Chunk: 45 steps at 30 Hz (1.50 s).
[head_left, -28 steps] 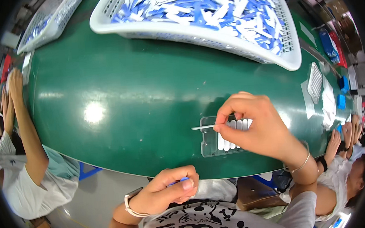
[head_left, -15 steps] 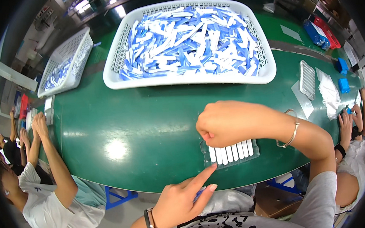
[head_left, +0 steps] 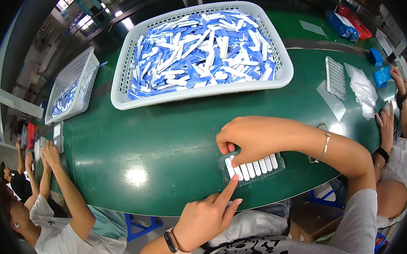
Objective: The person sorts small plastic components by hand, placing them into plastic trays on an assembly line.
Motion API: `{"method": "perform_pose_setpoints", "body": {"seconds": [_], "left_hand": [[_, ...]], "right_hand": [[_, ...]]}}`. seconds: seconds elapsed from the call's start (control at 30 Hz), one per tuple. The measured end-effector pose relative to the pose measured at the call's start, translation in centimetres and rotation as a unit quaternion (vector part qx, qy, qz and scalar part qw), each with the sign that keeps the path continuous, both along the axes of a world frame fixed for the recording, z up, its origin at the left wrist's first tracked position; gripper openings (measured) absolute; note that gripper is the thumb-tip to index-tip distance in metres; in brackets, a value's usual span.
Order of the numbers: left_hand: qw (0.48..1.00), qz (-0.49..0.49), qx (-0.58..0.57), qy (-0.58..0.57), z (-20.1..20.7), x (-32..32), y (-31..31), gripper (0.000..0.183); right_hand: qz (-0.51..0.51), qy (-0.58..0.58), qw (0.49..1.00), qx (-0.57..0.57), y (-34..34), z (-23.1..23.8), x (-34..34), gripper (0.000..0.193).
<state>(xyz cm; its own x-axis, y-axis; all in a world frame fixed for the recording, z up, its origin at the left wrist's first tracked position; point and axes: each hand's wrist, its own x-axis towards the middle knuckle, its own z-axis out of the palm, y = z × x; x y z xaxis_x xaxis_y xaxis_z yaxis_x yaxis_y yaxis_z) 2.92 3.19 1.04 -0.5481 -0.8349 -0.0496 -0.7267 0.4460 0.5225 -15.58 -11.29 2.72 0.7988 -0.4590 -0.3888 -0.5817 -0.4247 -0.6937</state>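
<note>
A clear plastic tray (head_left: pixel 280 163) lies near the table's front edge, with several white sticks (head_left: pixel 257 168) side by side in it. My right hand (head_left: pixel 246 136) reaches over its left end, fingers bent and thumb on a white stick (head_left: pixel 230 168) there; the fingertips are partly hidden. From below, my left hand (head_left: pixel 206 217) stretches its index finger to the lower end of a white stick (head_left: pixel 238 172). The other left fingers are curled, with a trace of blue between them and the thumb. Beyond the tray stands a large white basket (head_left: pixel 188 99) heaped with blue-and-white sticks (head_left: pixel 203 52).
A second white basket (head_left: pixel 67 112) of similar sticks stands at the far left. On the right lie a ribbed tray (head_left: pixel 335 78), a clear sheet (head_left: pixel 331 101) and white crumpled plastic (head_left: pixel 363 94). Co-workers' hands are at the left edge (head_left: pixel 51 155) and right edge (head_left: pixel 386 125).
My right hand has opened slightly from a fist and lowered its thumb onto the leftmost sticks. My left index finger has moved up onto a stick's end. The whole view has shifted a little.
</note>
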Motion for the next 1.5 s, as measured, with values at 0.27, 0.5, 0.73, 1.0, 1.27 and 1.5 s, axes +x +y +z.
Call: {"method": "perform_pose_setpoints", "body": {"seconds": [0.27,0.5,0.73,1.0,1.27,1.5], "left_hand": [[1.0,0.027,0.004,0.0,-0.1,-0.4,0.2,0.048],[0.995,0.047,-0.049,-0.071,0.5,-1.6,0.2,0.046],[0.994,-0.004,-0.042,-0.096,1.6,-1.4,-1.3,0.045],[0.761,0.223,0.381,0.475,-0.6,3.0,-1.1,0.029],[0.514,0.236,0.492,0.661,-1.3,2.5,-3.3,0.036],[0.469,0.273,0.551,0.634,0.8,0.7,-2.5,0.039]], "right_hand": [[0.02,0.006,0.998,-0.065,1.0,-0.2,0.0,0.034],[-0.011,-0.002,1.0,-0.022,0.8,-0.8,-1.7,0.035],[-0.063,0.051,0.995,0.052,0.4,0.0,-1.5,0.041],[-0.01,-0.004,0.96,-0.281,8.3,-0.5,-3.3,0.064],[-0.102,0.165,0.916,-0.351,10.0,1.8,-15.0,0.055],[0.019,0.295,0.76,-0.579,1.9,4.0,-25.4,0.07]]}}
